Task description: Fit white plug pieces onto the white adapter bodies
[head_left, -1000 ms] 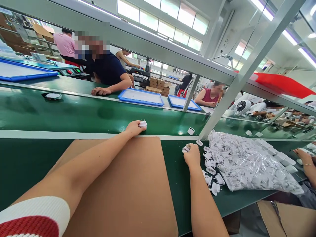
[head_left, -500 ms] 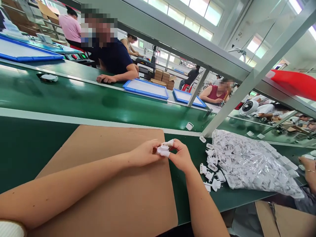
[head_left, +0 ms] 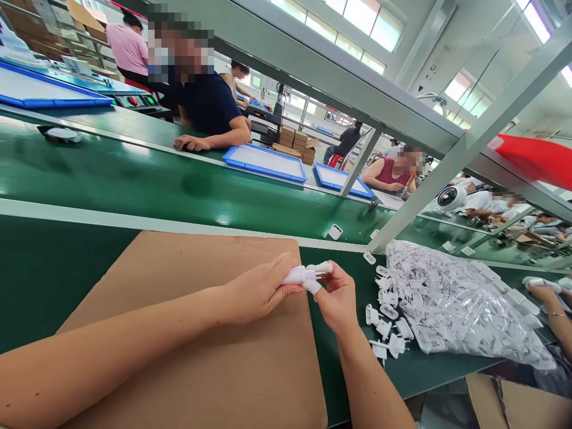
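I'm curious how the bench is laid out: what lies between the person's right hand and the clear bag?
In the head view, loose white plug parts lie on the green tabletop between the right hand and the bag.

Bright daylight comes through a row of pale rectangular glass windows (head_left: 357,24) at upper right, washed nearly white, near a glowing white tube lamp (head_left: 535,18). Glare streaks the glossy green conveyor belt (head_left: 134,179) across the left; glints speckle the clear plastic bag (head_left: 460,304) at lower right. The bare left forearm (head_left: 134,348) looks wide-angle stretched. Distant white-clothed workers (head_left: 479,202) at right are soft.
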### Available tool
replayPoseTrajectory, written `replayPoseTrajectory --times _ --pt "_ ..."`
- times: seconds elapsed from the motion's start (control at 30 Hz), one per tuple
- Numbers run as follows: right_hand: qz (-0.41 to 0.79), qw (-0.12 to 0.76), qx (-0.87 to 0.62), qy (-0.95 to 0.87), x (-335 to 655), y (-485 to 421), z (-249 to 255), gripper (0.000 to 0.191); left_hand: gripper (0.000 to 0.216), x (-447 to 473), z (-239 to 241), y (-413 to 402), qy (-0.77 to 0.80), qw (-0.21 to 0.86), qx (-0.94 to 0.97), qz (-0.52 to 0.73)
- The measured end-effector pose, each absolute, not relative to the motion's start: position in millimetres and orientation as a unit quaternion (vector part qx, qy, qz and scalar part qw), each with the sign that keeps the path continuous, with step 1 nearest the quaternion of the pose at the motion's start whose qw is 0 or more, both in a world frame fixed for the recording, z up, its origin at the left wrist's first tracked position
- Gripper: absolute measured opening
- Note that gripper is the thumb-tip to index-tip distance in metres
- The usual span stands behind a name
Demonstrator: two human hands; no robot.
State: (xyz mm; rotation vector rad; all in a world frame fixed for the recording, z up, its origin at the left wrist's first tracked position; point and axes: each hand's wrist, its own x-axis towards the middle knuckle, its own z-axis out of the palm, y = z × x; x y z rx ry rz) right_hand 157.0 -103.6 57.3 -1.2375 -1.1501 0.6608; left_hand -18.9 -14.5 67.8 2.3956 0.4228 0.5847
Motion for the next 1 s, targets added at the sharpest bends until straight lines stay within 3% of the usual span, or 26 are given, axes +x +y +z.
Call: replayPoseTrajectory --times 0.17,0.33,0.43,0.5,0.57,0.63,0.73,0.83,1.0 --pt "0.310 0.610 -0.540 -0.491 157.7 -100.6 56.5 0.019 0.034 -18.3 67.5 -17.9 0.187 0.282 0.917 0.212" --pt "0.379 0.590 -0.556 -0.447 159.7 -89.3 53.7 0.026 0.045 -17.3 62.9 -17.0 0.203 0.378 0.879 0.208" --pt "0.365 0.593 -0.578 -0.425 173.1 -86.1 54.2 0.048 0.041 -12.0 60.6 -11.6 0.216 0.441 0.842 0.224" --pt "0.278 0.597 -0.632 -0.409 188.8 -87.0 54.6 0.058 0.041 -4.3 58.1 -1.8 0.259 0.447 0.812 0.272" --pt "0.160 0.527 -0.721 -0.420 204.6 -89.0 53.7 0.047 0.040 5.8 53.2 16.4 0.315 0.441 0.781 0.309" --pt "0.070 0.374 -0.809 -0.448 215.4 -90.4 51.1 0.038 0.038 16.2 45.2 43.5 0.363 0.437 0.754 0.330" --pt "0.035 0.182 -0.871 -0.455 219.3 -89.6 45.7 0.045 0.034 27.2 30.5 92.7 0.423 0.411 0.721 0.363" --pt "0.058 0.151 -0.871 -0.464 217.4 -86.9 41.7 0.035 0.032 29.4 18.7 134.2 0.480 0.373 0.696 0.382" --pt "0.073 0.201 -0.845 -0.491 216.0 -83.5 39.2 0.016 0.045 27.2 11.5 155.3 0.550 0.296 0.668 0.405"
